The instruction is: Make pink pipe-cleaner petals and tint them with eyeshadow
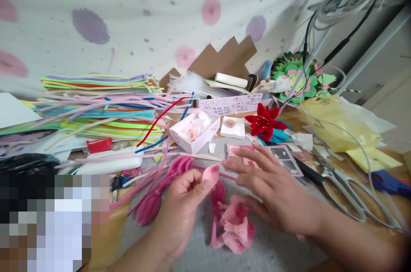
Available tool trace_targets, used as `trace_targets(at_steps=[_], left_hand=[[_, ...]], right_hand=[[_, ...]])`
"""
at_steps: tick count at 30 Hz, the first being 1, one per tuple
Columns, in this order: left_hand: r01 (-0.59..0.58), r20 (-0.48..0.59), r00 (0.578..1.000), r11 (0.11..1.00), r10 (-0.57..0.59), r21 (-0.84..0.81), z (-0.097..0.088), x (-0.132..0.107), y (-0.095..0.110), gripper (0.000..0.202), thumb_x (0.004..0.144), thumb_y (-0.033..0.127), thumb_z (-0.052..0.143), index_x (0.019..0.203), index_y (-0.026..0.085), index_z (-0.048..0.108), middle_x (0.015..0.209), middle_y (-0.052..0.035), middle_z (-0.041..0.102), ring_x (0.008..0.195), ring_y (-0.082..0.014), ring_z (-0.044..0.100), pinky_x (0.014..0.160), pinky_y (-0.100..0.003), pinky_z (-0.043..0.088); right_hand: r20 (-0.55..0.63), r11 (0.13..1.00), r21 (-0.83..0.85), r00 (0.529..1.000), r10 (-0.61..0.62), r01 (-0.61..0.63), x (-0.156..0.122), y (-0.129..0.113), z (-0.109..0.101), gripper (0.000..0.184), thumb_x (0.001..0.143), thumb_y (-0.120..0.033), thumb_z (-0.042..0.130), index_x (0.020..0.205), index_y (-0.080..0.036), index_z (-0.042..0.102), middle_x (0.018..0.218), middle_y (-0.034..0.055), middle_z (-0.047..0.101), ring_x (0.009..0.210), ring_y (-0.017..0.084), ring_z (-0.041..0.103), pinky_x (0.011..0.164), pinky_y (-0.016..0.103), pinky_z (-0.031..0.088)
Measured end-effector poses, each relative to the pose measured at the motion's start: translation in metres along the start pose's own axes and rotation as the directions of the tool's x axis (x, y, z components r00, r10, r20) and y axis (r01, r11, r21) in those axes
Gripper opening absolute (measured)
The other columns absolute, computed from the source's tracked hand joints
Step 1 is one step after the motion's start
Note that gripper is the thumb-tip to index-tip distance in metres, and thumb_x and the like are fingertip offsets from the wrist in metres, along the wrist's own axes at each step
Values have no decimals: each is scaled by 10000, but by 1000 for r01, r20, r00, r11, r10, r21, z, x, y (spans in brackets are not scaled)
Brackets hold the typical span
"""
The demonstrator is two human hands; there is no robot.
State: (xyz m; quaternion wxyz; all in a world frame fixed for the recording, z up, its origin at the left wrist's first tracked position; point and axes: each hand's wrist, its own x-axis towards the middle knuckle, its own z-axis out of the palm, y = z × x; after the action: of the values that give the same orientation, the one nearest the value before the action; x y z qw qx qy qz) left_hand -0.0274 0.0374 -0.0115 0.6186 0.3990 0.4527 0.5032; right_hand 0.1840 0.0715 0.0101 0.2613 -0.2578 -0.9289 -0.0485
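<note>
My left hand (181,203) pinches a small pale pink petal (210,174) between thumb and fingers, just above the grey table top. My right hand (272,188) hovers beside it, fingers stretched out and apart, with nothing in them. Under my right palm lies a crumpled pink paper flower (236,227). Looped pink pipe cleaners (167,182) lie to the left of my left hand, their stems running to the left.
Stacks of coloured pipe cleaners (105,105) fill the left. A small white box (194,130), a red paper flower (265,122), a photo card (282,156), scissors (346,186) and yellow plastic bags (340,124) lie behind and to the right. A floral cloth hangs at the back.
</note>
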Motion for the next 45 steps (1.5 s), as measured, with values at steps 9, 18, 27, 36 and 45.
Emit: trace_targets(at_steps=[9,18,27,36,45], left_hand=[[-12,33,999,999,14,-53,2,0,3,237,763,310,683,640,153,556,646,24,471,667,-116,421,662,-272,346],[-11,70,998,999,8,43,-2,0,-1,259,780,357,657,665,159,535,661,20,468,675,-122,416,650,-271,339],[-43,21,999,987,40,154,-7,1,-5,253,796,392,637,691,176,556,689,12,495,698,-133,439,673,-271,367],[-36,3,999,994,36,104,-7,3,-6,237,786,365,653,680,175,562,678,17,496,684,-125,448,710,-280,402],[-84,-12,996,978,88,191,-6,0,-3,243,787,363,643,665,169,563,648,19,486,644,-123,426,606,-247,348]], right_hand=[[9,998,-33,998,-56,56,0,-14,7,80,891,-224,525,949,-193,571,1346,-4,535,1287,278,380,1130,513,117],[17,996,-40,997,-76,77,0,-8,5,115,892,-220,514,990,-195,569,1280,43,585,1262,279,409,1097,532,185],[180,911,-6,896,406,-411,-29,76,14,188,937,-278,408,846,-193,549,925,82,639,926,236,565,810,395,435],[228,944,-188,922,311,-272,-21,66,19,272,942,-307,417,1032,-150,619,1088,155,609,1011,270,550,907,468,375],[99,974,-46,970,223,-220,-9,32,1,187,921,-285,473,1034,-177,575,1146,119,626,1103,271,520,935,491,390]])
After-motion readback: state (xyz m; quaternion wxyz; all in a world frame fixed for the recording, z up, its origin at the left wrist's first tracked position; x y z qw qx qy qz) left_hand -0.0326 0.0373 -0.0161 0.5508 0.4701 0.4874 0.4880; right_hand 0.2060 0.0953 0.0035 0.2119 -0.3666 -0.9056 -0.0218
